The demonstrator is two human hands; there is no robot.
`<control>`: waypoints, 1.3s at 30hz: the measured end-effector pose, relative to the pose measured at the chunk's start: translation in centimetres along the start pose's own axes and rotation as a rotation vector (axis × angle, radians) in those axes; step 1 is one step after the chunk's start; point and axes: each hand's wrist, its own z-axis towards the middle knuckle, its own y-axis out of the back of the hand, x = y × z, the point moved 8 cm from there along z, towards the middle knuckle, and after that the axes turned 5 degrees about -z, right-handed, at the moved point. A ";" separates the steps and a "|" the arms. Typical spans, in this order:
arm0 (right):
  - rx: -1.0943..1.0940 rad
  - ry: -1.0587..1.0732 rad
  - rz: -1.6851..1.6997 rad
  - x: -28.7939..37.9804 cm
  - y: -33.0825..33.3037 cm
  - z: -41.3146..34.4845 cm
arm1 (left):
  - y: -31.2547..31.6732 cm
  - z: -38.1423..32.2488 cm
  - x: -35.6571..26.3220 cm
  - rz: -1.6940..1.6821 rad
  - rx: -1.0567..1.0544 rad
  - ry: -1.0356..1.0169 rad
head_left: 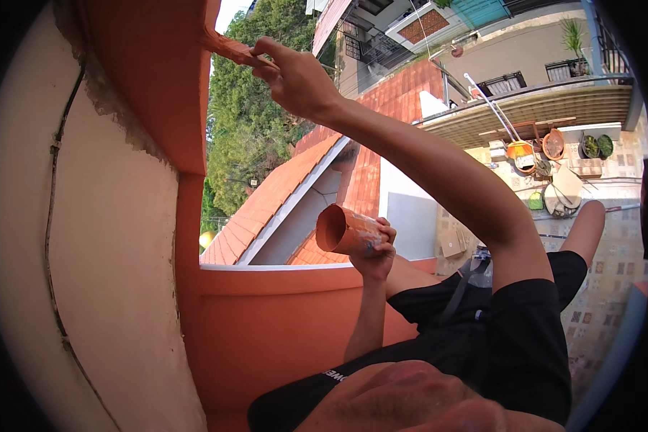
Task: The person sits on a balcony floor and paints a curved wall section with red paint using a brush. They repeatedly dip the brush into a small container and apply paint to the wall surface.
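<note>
At upper left, my right hand (pixel 302 83) grips the handle of a paintbrush (pixel 231 49) coated in orange paint. Its bristle end meets the edge of an orange-painted beam (pixel 146 81). My left hand (pixel 375 256) is wrapped around the base of a cylindrical can (pixel 351 231), smeared outside with orange and some pale and blue marks. The can's open mouth tilts to the left and its inside looks orange; how much paint it holds is hidden.
An orange low wall (pixel 297 318) runs below an opening over tiled roofs (pixel 281 194). At left, a cream wall (pixel 113 227) carries a dark cable (pixel 48 216). Pots (pixel 553 144), a long-handled orange dustpan (pixel 521 154) and a cardboard box (pixel 452 243) stand on the tiled floor (pixel 605 281) at right.
</note>
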 end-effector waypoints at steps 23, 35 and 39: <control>-0.044 -0.037 0.701 -0.8 7.7 5.8 | 1.2 1.0 1.0 -0.009 -0.026 -0.013; -0.120 -0.158 0.525 -2.8 7.2 5.0 | 0.5 1.1 1.6 0.000 -0.057 -0.017; -0.014 -0.028 0.471 1.6 5.2 4.3 | 0.6 1.1 1.9 -0.010 -0.063 -0.009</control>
